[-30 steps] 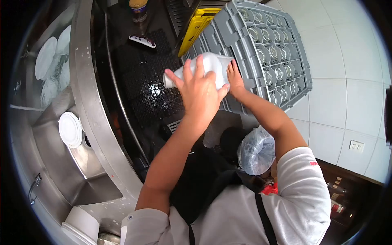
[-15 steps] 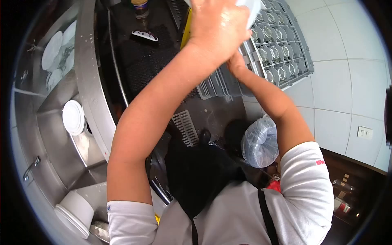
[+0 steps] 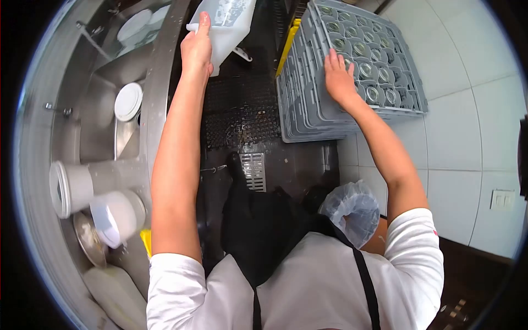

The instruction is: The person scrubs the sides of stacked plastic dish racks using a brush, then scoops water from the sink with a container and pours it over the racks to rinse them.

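My left hand is closed on the rim of a white plastic container, its thumb over the edge. The wet-looking container hangs tilted beside the sink counter, above the dark floor, and its far part is cut off by the frame. My right hand lies with fingers stretched out on the near edge of a grey dishwasher glass rack. Rows of upside-down-looking clear glasses fill the rack's compartments. Below it are more stacked grey racks.
At left, a steel sink holds white plates and a white lid. White tubs stand on the counter. A plastic-lined bin is near my legs. A black mat and floor grate lie below.
My left hand has swung left with the white container, away from the rack toward the sink side. My right hand has come to rest on the rack's edge. The view has shifted.
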A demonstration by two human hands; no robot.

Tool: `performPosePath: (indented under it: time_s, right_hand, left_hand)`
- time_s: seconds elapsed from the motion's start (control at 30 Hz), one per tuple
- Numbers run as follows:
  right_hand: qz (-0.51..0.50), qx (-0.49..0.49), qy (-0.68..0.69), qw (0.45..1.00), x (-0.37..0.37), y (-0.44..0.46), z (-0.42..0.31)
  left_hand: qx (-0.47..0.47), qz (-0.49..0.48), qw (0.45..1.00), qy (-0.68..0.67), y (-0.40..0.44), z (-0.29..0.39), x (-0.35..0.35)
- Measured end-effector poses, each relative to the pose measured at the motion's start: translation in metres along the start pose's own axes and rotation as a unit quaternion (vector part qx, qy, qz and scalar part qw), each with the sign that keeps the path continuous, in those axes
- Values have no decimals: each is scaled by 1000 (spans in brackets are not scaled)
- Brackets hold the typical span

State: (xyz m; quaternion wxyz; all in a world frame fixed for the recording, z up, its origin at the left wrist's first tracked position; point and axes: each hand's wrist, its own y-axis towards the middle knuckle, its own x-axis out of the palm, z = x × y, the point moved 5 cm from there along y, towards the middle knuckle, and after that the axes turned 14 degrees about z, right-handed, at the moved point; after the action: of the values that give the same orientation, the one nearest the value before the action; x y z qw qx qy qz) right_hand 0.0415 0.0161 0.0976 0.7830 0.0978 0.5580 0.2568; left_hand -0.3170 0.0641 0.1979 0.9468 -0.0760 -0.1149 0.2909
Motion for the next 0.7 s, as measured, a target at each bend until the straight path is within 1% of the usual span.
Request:
performPosePath:
  time_s: [0.03,0.07,0.1,0.13,0.17,0.2,0.23,0.27,0.37,0.47,0.57,0.7]
  right_hand:
    - [37,36,67,996,-2,-1,6]
    - [43,81,98,991,0,-1,12]
    - [44,128,129,982,4,-4,16]
    - [44,173,158,971,3,-4,18]
    - [-1,190,163,968,4,-3,19]
    - [-33,184,158,970,5,-2,18]
    - [-64,181,150,970,-1,3,17]
    - [-94,180,140,969,-4,7,18]
    - [-68,199,131,969,10,15,21]
    - [-60,202,117,971,19,18,26]
    - [-59,206,125,969,26,15,30]
    - [-35,197,126,972,27,11,32]
  left_hand:
    - [1,19,1000,8,-12,8,-14]
    - [-1,38,999,18,-21,11,-28]
    - [21,33,998,-51,-23,13,-36]
    - [38,43,997,-48,-23,17,-47]
    - [54,53,996,-45,-21,22,-60]
    - [69,61,995,-43,-19,24,-70]
    - [73,34,993,-87,-28,32,-74]
    - [92,48,992,-77,-31,34,-84]
    - [143,88,984,-67,-30,37,-105]
    - [99,80,988,-91,-44,28,-117]
    - [83,71,986,-126,-23,-7,-134]
    - [57,103,983,-141,-10,-41,-143]
